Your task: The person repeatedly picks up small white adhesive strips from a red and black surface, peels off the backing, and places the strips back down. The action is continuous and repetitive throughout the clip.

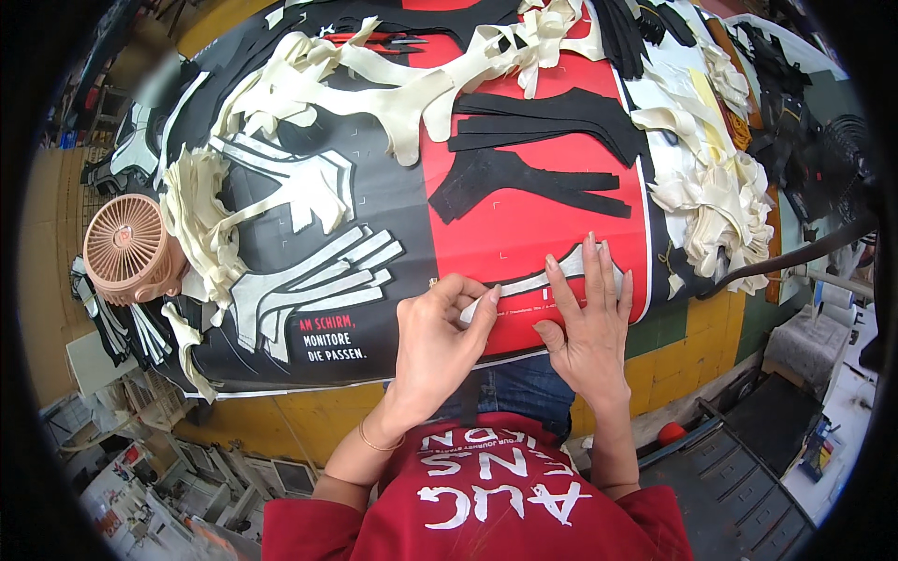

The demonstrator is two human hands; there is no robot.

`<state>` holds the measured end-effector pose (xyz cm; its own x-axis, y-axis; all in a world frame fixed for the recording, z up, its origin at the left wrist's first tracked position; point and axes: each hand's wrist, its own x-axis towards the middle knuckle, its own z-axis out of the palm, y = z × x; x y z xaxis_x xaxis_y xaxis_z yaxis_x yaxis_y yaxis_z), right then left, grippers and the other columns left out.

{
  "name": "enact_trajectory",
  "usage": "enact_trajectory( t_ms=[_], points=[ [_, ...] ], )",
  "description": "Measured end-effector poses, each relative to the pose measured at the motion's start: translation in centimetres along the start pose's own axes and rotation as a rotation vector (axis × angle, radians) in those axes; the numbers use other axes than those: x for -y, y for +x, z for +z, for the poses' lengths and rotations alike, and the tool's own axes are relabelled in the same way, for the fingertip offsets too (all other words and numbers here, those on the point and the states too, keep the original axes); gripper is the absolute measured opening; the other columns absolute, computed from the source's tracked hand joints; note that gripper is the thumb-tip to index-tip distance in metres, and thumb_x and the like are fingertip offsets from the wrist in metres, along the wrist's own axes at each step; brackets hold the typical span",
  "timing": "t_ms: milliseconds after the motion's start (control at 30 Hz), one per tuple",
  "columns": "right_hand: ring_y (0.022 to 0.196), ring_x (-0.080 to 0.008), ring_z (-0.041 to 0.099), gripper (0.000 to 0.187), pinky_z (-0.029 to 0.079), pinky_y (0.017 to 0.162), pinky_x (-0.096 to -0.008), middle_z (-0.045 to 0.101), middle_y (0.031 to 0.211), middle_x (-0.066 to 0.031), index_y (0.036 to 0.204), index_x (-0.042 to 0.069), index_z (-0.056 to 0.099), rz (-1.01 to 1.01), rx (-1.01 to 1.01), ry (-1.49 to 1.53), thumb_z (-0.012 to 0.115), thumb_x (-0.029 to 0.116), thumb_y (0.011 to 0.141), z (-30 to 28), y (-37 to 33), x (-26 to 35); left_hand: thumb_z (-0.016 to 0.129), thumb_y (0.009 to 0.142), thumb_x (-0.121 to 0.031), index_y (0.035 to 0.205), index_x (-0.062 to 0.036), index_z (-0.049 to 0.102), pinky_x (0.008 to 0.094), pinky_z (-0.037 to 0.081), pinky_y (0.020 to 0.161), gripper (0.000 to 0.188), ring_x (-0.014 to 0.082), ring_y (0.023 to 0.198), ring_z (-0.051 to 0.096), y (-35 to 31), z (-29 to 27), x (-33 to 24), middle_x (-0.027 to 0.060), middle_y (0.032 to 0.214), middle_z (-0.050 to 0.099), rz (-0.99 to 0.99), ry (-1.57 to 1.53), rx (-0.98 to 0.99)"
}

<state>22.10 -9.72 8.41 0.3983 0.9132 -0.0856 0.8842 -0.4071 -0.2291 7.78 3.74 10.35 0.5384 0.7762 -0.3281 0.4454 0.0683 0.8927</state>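
A white cut piece with a black edge (pixel 526 283) lies on the red part of the printed sheet near its front edge. My left hand (pixel 440 337) is closed in a pinch at the piece's left end, with a bit of white showing between thumb and fingers. Whether that bit belongs to the piece or is a separate strip, I cannot tell. My right hand (pixel 593 332) lies flat, fingers stretched over the piece's right end and partly hiding it. Beyond the hands are black cut pieces (pixel 524 182), some overlapping in a stack (pixel 552 122).
Fanned white pieces with black edges (pixel 318 276) and another group (pixel 304 182) lie at left. Cream strips heap along the far side (pixel 374 79), the left (pixel 198 210) and the right (pixel 720 210). A peach fan (pixel 134 245) stands at the left edge. Red-handled pliers or snips (pixel 393 42) lie at the back.
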Motion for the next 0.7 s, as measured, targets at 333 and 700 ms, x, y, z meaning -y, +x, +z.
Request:
enact_trajectory(
  t_ms=[333,700],
  points=[
    [0.151,-0.0383,0.018,0.058,0.008,0.119,-0.058,0.024,0.162,-0.0186,0.147,0.037,0.047,-0.018,0.003,-0.027,0.043,0.063,0.096,0.02,0.0,0.0,0.07,0.092,-0.006,0.087,0.0071,0.067,0.0201,0.046,0.046,0.014,0.0042,0.053,0.06,0.01,0.28,0.28,0.0059,0.064,0.067,0.027,0.006,-0.023],
    [0.151,-0.0413,0.014,0.064,0.005,0.117,-0.0617,0.019,0.162,-0.0214,0.15,0.032,0.044,-0.028,0.018,-0.006,0.04,0.065,0.096,0.19,-0.15,-0.16,0.071,0.091,-0.006,0.087,0.0062,0.067,0.0203,0.045,0.046,0.014,0.0037,0.052,0.059,-0.02,0.28,0.31,0.0048,0.063,0.067,0.023,-0.003,-0.015]
  ],
)
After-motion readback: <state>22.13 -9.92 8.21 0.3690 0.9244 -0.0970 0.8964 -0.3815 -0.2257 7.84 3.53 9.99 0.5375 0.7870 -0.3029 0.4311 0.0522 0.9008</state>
